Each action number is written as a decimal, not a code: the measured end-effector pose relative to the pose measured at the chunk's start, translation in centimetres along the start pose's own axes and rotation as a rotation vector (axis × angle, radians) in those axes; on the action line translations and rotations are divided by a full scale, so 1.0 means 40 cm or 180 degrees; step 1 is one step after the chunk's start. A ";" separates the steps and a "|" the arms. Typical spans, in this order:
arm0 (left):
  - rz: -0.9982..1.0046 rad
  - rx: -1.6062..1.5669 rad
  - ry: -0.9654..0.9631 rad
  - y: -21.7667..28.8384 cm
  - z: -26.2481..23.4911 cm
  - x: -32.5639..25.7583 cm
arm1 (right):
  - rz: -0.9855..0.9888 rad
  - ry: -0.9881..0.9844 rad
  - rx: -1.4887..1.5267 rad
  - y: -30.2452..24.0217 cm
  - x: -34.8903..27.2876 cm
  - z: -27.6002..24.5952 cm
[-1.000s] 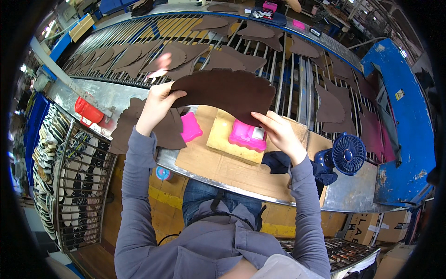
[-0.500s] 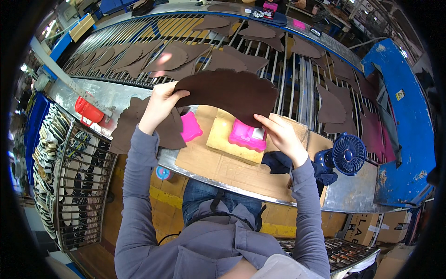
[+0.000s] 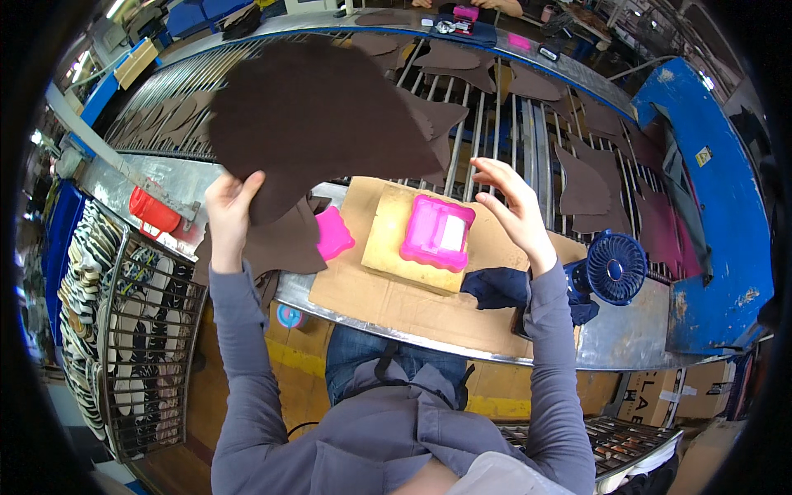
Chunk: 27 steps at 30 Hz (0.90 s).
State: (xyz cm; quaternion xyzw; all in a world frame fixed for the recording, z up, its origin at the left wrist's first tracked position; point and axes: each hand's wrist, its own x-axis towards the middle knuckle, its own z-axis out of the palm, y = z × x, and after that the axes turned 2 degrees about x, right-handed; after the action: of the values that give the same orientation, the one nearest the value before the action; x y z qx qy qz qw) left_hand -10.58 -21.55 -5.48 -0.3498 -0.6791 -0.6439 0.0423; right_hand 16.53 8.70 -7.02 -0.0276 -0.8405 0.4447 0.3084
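Observation:
Pinched between the thumb and fingers of my left hand is a large dark brown cut sheet, raised over the near part of the roller conveyor. My right hand holds nothing, its fingers apart, at the right of the sheet. Below and between my hands, a pink wavy-edged case rests on a yellow block. Under the block lies cardboard. Another pink piece is partly covered by brown sheets at the left of the cardboard.
Brown cut pieces lie along the conveyor rollers. A blue fan and dark cloth are at the right, near a blue machine frame. At left are a red container and a rack of soles. Another person's hands show at the far side.
The sheet was held in both hands; my right hand has let go. My left hand has moved left and down, and the sheet now faces me more broadly.

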 end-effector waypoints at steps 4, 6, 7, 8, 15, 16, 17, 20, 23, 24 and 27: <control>-0.0422 -0.1235 0.0696 -0.136 -0.094 -0.062 | 0.0343 -0.0787 -0.0311 0.173 -0.050 -0.014; -0.0555 -0.1525 0.0858 -0.135 -0.102 -0.109 | 0.0563 -0.0816 -0.0312 0.184 -0.074 0.000; -0.0742 -0.1431 0.1119 -0.109 -0.092 -0.118 | 0.0577 -0.0766 -0.0203 0.182 -0.079 0.005; -0.0938 -0.1331 0.1370 -0.063 -0.067 -0.125 | 0.0606 -0.0711 -0.0093 0.181 -0.086 0.009; -0.0875 -0.1131 0.1319 -0.090 -0.110 -0.179 | 0.0469 -0.0702 0.0023 0.205 -0.102 0.005; -0.0876 -0.1062 0.1288 -0.089 -0.111 -0.180 | 0.0447 -0.0685 -0.0001 0.208 -0.103 0.007; -0.0869 -0.1055 0.1276 -0.087 -0.108 -0.182 | 0.0444 -0.0666 -0.0006 0.210 -0.104 0.009; -0.0946 -0.0986 0.1320 -0.059 -0.076 -0.181 | 0.0449 -0.0596 -0.0026 0.210 -0.108 0.014; -0.1024 -0.0956 0.1288 -0.046 -0.057 -0.176 | 0.0476 -0.0538 -0.0046 0.204 -0.106 0.018; -0.0922 -0.1027 0.1106 -0.080 -0.082 -0.188 | 0.0494 -0.0533 -0.0040 0.199 -0.105 0.019; -0.0882 -0.1045 0.1073 -0.066 -0.054 -0.182 | 0.0517 -0.0549 -0.0028 0.198 -0.105 0.016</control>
State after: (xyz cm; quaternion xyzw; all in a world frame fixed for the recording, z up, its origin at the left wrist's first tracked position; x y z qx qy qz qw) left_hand -7.36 -26.37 -11.04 -0.1437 -0.5903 -0.7942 0.0089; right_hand 17.76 11.65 -15.43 -0.0587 -0.8608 0.4653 0.1978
